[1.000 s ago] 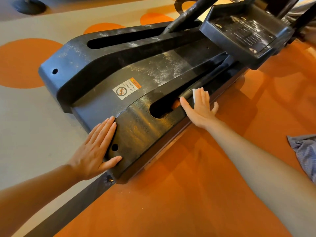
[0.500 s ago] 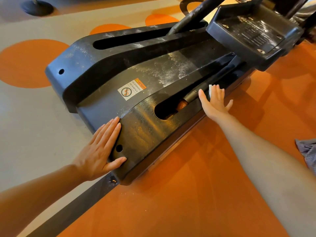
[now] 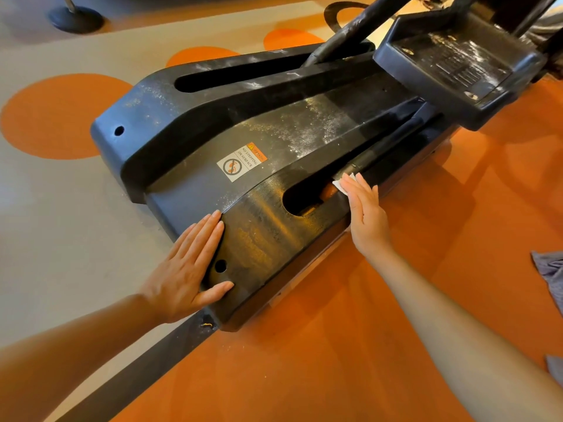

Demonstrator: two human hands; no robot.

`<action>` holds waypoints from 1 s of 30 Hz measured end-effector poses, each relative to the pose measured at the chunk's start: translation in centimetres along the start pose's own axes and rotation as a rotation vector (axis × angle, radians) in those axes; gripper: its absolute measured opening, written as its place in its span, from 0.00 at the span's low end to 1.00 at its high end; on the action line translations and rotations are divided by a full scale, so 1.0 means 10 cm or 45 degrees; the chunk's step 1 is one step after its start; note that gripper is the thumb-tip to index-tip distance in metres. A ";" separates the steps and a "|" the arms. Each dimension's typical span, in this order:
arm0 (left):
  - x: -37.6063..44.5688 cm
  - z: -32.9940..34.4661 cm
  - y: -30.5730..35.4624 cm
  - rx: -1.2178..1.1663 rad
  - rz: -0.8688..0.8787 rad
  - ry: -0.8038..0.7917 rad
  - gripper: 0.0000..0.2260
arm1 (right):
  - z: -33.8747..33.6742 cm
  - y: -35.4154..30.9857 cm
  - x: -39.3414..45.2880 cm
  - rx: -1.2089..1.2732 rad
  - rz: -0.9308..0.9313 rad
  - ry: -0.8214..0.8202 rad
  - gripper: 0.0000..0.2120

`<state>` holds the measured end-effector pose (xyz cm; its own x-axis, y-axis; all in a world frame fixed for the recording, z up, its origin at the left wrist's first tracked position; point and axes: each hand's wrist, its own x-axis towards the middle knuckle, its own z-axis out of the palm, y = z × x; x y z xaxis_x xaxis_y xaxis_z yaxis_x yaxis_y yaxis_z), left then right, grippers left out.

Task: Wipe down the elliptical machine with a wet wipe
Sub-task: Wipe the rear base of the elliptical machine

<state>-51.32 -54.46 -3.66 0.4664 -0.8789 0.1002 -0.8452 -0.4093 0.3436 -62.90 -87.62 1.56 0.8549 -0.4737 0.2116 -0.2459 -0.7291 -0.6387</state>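
The right hand (image 3: 367, 213), fingers straight, presses the wet wipe (image 3: 343, 181) on the right rail of the elliptical machine's rear cover (image 3: 274, 233) while the left hand (image 3: 185, 269) rests flat – the near end looks wiped, but the dusty centre panel (image 3: 307, 129) and pedal (image 3: 457, 65) seemingly remain.

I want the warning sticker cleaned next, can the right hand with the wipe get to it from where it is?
Probably yes. The right hand presses the wipe by the slot; the warning sticker lies uncovered on the housing just beyond, and the left hand rests well clear.
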 end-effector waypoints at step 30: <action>-0.02 0.02 0.00 -0.023 -0.030 -0.001 0.40 | 0.18 -0.42 0.90 -0.561 0.017 -0.623 0.30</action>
<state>-51.43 -54.37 -3.90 0.4860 -0.8692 0.0913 -0.8292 -0.4256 0.3623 -53.36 -87.91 4.82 0.9339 -0.2806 -0.2216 -0.3332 -0.9079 -0.2543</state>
